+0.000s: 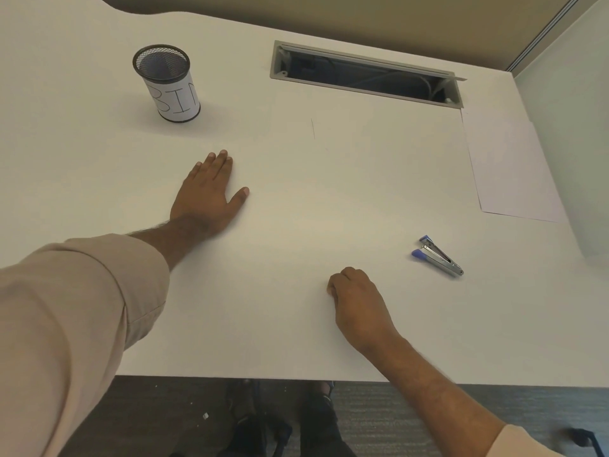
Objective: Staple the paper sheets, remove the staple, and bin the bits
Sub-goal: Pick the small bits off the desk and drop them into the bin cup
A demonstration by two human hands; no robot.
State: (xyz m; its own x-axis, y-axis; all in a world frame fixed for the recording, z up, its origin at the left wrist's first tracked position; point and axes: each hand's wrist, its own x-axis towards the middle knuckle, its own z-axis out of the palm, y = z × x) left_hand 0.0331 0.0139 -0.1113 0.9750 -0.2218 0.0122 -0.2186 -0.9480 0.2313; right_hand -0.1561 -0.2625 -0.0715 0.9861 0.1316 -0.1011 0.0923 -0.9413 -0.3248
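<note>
My left hand [207, 196] lies flat on the white desk [296, 225], fingers straight and together, thumb out, holding nothing. My right hand [357, 298] rests near the front of the desk with its fingers curled under; nothing shows in it. A small blue and metal stapler [436, 255] lies on the desk to the right of my right hand, apart from it. White paper sheets [507, 166] lie at the far right of the desk. A black mesh cup labelled BIN [168, 84] stands upright at the back left, beyond my left hand.
An open cable slot with a grey frame [362, 74] is set into the back of the desk. A pale partition [573, 127] closes off the right side. The desk's front edge [263, 379] runs below my hands, with dark carpet and shoes beneath.
</note>
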